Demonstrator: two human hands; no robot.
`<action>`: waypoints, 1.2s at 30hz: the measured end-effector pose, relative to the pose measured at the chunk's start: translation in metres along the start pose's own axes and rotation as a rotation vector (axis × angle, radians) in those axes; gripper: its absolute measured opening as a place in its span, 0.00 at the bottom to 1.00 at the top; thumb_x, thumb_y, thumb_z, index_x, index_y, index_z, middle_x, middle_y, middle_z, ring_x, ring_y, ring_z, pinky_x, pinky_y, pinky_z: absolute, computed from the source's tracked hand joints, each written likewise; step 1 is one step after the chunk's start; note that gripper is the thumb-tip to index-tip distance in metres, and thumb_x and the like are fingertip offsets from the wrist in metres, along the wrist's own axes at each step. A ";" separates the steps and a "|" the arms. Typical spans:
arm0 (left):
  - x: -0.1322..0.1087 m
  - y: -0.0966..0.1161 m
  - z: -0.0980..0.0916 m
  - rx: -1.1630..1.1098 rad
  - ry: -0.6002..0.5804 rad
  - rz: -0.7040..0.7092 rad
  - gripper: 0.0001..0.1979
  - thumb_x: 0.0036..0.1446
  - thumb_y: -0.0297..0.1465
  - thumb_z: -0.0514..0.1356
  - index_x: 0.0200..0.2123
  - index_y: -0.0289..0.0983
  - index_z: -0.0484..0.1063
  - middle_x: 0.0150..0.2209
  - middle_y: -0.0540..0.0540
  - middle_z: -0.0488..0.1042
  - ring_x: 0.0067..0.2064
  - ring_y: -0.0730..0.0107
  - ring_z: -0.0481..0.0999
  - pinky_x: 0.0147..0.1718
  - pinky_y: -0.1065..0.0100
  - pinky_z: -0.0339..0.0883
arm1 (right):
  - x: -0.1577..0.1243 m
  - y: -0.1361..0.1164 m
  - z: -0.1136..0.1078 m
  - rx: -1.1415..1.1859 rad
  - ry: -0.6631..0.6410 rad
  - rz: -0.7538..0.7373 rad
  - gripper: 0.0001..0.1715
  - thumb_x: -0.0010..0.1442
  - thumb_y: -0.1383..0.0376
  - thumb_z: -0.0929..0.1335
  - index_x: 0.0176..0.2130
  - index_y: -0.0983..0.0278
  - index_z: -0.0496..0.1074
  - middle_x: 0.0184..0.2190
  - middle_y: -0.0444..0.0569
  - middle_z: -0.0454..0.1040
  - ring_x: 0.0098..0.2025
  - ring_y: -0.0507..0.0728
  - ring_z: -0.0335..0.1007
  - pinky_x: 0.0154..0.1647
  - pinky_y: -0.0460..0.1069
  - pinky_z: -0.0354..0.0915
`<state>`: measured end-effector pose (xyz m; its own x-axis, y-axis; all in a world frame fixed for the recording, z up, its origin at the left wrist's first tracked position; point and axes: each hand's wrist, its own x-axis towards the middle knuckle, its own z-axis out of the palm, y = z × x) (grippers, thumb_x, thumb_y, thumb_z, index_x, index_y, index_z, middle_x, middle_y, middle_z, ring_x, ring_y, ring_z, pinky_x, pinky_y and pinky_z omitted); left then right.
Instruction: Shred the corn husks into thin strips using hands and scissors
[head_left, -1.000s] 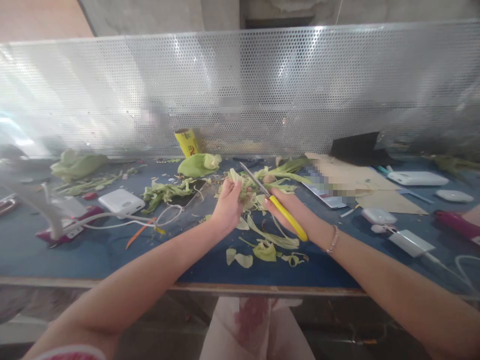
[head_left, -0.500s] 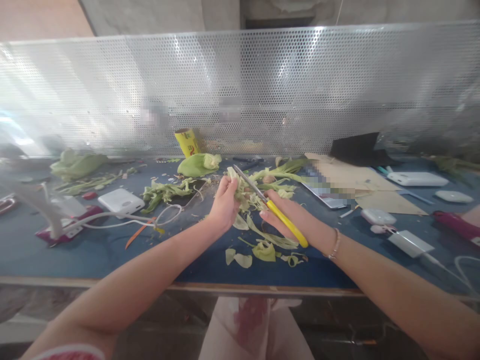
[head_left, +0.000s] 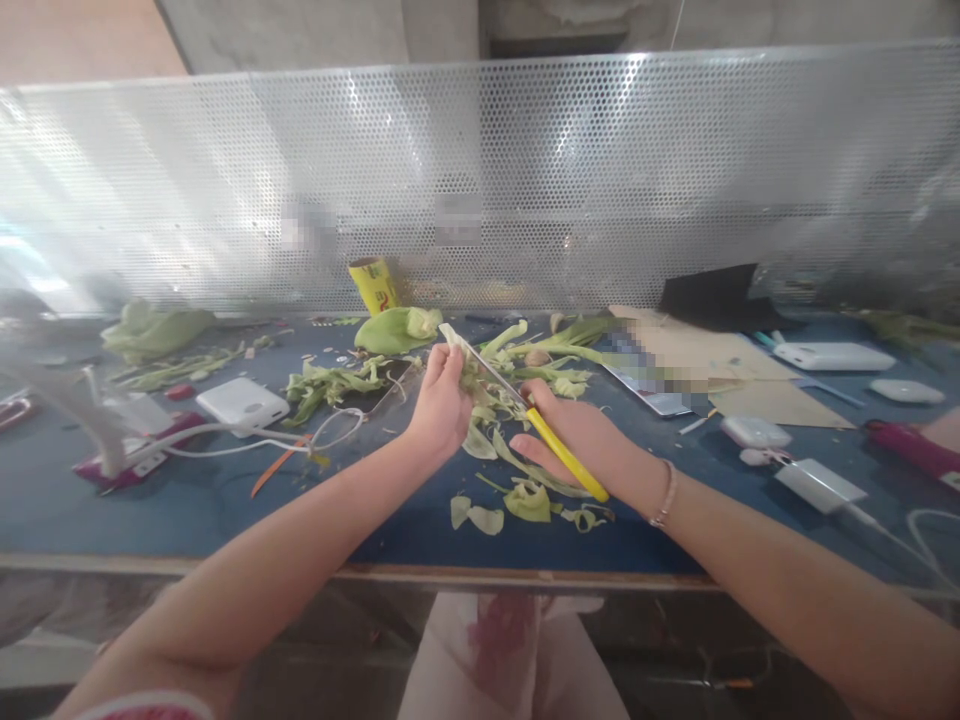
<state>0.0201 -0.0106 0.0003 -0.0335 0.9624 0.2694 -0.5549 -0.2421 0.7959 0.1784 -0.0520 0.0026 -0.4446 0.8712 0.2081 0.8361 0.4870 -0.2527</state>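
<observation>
My left hand (head_left: 440, 397) is closed on a pale green vegetable leaf piece (head_left: 448, 336), whose tip pokes up past the fingers. My right hand (head_left: 566, 430) grips scissors (head_left: 564, 453) with yellow handles. Their metal blades point up and left, right beside the leaf piece; whether they touch it I cannot tell. Under and behind the hands lie cut leaves and stalks (head_left: 562, 352). Nearer the front edge are several loose leaf scraps (head_left: 527, 500). Behind my left hand rests a larger green leafy head (head_left: 397, 330), with a heap of trimmings (head_left: 334, 382) to its left.
A perforated metal screen (head_left: 300, 180) runs along the back of the blue table (head_left: 420, 535). A yellow can (head_left: 373, 285) leans there. Left are a white device (head_left: 242, 405) and a power strip with cables (head_left: 142, 455); right, cardboard (head_left: 780, 402), a phone (head_left: 649, 392) and a charger (head_left: 821, 487).
My left hand has shifted slightly left and up with the leaf piece. The scissors in my right hand have moved slightly left alongside it.
</observation>
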 end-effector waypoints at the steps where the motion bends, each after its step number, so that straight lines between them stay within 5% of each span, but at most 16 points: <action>1: 0.000 0.000 0.000 0.002 0.000 0.003 0.11 0.56 0.34 0.57 0.27 0.39 0.56 0.24 0.55 0.64 0.24 0.80 0.64 0.24 0.76 0.62 | 0.000 0.000 0.000 0.005 0.002 -0.008 0.30 0.58 0.48 0.60 0.49 0.67 0.55 0.28 0.50 0.72 0.28 0.58 0.70 0.23 0.46 0.51; 11: -0.005 -0.004 0.002 0.105 0.027 0.030 0.11 0.56 0.36 0.57 0.28 0.39 0.57 0.26 0.55 0.61 0.23 0.80 0.59 0.21 0.77 0.54 | 0.000 0.001 0.006 0.065 0.049 -0.018 0.30 0.58 0.49 0.61 0.49 0.68 0.54 0.30 0.51 0.72 0.31 0.59 0.71 0.26 0.47 0.55; 18: -0.008 -0.011 0.004 0.180 0.015 0.056 0.10 0.57 0.35 0.56 0.28 0.39 0.58 0.25 0.54 0.59 0.26 0.79 0.60 0.27 0.76 0.59 | 0.001 0.001 0.010 0.113 0.071 -0.006 0.25 0.59 0.51 0.61 0.47 0.65 0.54 0.34 0.53 0.73 0.34 0.59 0.72 0.28 0.47 0.57; 26: -0.008 -0.011 0.004 0.149 -0.011 0.004 0.11 0.56 0.34 0.56 0.27 0.39 0.56 0.25 0.55 0.60 0.24 0.80 0.61 0.22 0.77 0.57 | 0.001 -0.002 0.011 0.058 0.076 0.010 0.12 0.63 0.57 0.56 0.41 0.63 0.55 0.33 0.51 0.73 0.32 0.57 0.71 0.26 0.46 0.55; 36: -0.008 -0.010 0.004 0.082 -0.038 -0.027 0.13 0.54 0.35 0.58 0.27 0.39 0.55 0.24 0.56 0.61 0.24 0.81 0.63 0.24 0.77 0.60 | 0.003 -0.004 0.008 -0.067 0.103 0.043 0.12 0.64 0.57 0.55 0.40 0.63 0.57 0.26 0.48 0.73 0.25 0.55 0.70 0.22 0.45 0.48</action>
<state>0.0295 -0.0163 -0.0077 0.0132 0.9638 0.2665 -0.4856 -0.2268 0.8442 0.1710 -0.0505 -0.0038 -0.3753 0.8786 0.2953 0.8749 0.4410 -0.2003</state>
